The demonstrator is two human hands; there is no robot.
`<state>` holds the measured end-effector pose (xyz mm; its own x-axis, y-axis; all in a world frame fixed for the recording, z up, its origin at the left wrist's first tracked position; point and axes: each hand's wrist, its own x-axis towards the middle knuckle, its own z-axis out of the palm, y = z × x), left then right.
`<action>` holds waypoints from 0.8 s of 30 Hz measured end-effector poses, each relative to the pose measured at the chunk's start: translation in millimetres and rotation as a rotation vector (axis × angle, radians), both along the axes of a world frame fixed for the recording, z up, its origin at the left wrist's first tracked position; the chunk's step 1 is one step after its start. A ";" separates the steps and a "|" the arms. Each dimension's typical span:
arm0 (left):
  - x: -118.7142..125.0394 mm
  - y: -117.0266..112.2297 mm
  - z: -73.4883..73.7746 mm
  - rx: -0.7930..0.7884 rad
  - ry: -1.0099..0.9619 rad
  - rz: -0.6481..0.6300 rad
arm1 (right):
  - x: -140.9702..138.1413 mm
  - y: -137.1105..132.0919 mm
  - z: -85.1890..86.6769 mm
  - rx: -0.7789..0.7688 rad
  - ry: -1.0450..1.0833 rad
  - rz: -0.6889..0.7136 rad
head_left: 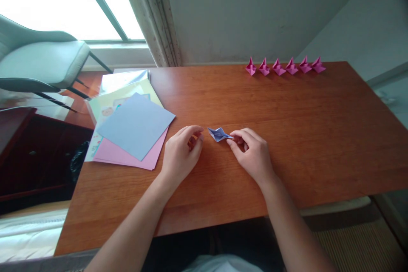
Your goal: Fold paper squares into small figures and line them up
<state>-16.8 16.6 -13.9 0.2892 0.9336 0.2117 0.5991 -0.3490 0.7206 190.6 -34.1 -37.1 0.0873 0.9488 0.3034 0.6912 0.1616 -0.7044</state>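
Note:
A small folded piece of blue paper (218, 134), boat-like and pointed at both ends, is between my hands at the middle of the wooden table. My right hand (253, 151) pinches its right tip between thumb and fingers. Just left of the other tip is my left hand (183, 151), fingers curled and a small gap between thumb and forefinger. It holds nothing and does not touch the paper. Part of the right tip is hidden by my right fingertips.
Several pink origami pieces (278, 67) stand in a row along the far edge of the table (318, 136). At the left, a blue sheet (135, 125) lies over pink sheets (127, 156) and a plastic packet (127, 89). A chair (41, 59) stands beyond, by the window.

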 end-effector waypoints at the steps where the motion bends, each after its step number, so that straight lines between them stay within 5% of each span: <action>1: -0.5 0.1 0.4 0.004 0.024 -0.009 | -1.3 -0.6 1.4 0.014 -0.002 -0.002; 7: -4.6 0.3 -1.4 0.048 0.123 -0.064 | 15.4 -1.4 13.2 0.120 0.055 -0.129; 12: -4.3 -1.4 -8.7 0.078 0.190 -0.130 | 86.1 7.5 11.9 0.202 0.012 -0.438; 15: -2.4 -3.1 -12.4 0.093 0.235 -0.157 | 117.8 15.6 5.6 0.202 -0.017 -0.509; 24: -2.0 -2.8 -17.3 0.143 0.307 -0.178 | 113.1 91.1 -10.8 0.182 -0.162 -0.488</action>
<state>-18.8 13.8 -31.2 0.5142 0.8305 0.2141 0.7007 -0.5507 0.4536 303.7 57.0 -47.9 0.4428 0.7408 0.5052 0.8140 -0.0957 -0.5730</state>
